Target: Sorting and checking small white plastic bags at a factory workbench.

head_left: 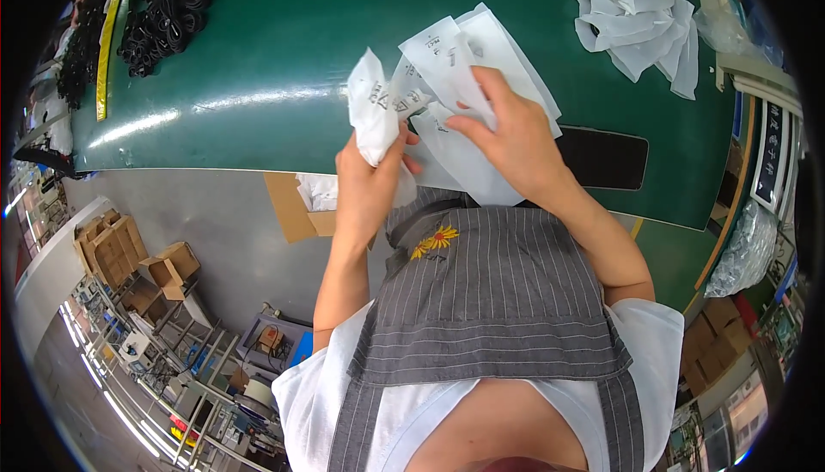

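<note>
White and crumpled, the packet (373,115) stood up out of my left hand (365,171), whose thumb and fingers were clamped around its lower end. I held it near the front edge of the green table (275,38), and dark printed marks showed on its face. Beside it, my right hand (520,137) was over the bags (520,64), flat, pale and fanned out one upon another. A bag ran between my right forefinger and thumb, whose tips stood apart; I could not tell whether any of those fingers pinched it. The bags lay mostly on the table, their lower ends reaching its front edge by my striped apron (490,292). Just to the right of my right wrist lay a black slab (608,158), flat and round-cornered. At the far right, well apart from my hands, was a loose pile (640,30) of white wrappings. Black cables (176,12) lay heaped at the far left, next to a yellow strip (110,42). Below the table, left of my left wrist, an open box (288,210) held something white.
</note>
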`<action>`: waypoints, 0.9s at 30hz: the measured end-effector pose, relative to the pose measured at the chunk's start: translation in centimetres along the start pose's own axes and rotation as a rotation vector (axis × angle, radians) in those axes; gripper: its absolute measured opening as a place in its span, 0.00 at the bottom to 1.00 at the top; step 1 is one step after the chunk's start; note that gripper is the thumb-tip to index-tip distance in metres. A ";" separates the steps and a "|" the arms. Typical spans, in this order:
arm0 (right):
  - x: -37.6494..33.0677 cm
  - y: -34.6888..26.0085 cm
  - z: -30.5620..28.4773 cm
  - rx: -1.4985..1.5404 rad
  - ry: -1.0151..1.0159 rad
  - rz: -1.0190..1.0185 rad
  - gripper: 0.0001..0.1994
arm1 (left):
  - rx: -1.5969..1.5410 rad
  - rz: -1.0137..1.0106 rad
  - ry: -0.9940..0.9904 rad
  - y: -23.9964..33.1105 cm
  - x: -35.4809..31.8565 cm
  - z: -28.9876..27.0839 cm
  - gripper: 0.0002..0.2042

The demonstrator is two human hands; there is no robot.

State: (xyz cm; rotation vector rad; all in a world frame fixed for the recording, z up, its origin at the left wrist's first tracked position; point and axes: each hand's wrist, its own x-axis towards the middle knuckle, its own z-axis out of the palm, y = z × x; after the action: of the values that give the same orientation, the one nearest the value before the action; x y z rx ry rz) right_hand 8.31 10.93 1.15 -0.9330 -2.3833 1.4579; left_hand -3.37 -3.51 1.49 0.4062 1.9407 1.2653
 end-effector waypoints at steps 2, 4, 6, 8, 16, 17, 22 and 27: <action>-0.1 -0.5 0.9 -0.092 -0.037 -0.052 0.21 | -0.019 0.008 0.022 -1.7 0.1 0.7 0.09; 0.3 0.0 1.9 -0.108 -0.034 -0.048 0.21 | -0.032 0.054 0.103 -3.0 0.9 1.2 0.09; 0.6 -0.2 2.1 -0.124 -0.030 -0.046 0.21 | -0.102 0.164 0.181 -2.2 1.1 2.2 0.09; 0.7 -0.3 1.5 -0.039 0.032 -0.070 0.20 | -0.126 0.171 0.140 -1.7 1.6 2.5 0.09; 0.4 0.0 -0.8 0.339 0.070 0.056 0.21 | -0.389 0.125 0.102 -0.1 2.3 2.5 0.07; 0.4 0.2 -1.0 0.479 0.083 0.113 0.21 | -0.404 0.137 0.087 0.0 2.3 2.4 0.07; 1.1 -0.1 -2.0 0.461 0.072 0.127 0.20 | -0.431 0.105 0.002 0.1 2.3 2.6 0.07; 2.9 -0.4 -2.5 0.432 0.072 0.155 0.18 | -0.399 0.104 -0.030 0.3 2.5 2.4 0.10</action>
State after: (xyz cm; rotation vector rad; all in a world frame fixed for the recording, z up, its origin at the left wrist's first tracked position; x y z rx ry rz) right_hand 7.07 14.35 2.27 -1.0472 -1.8656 1.8580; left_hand -3.29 -0.28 0.16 0.3212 1.6057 1.6603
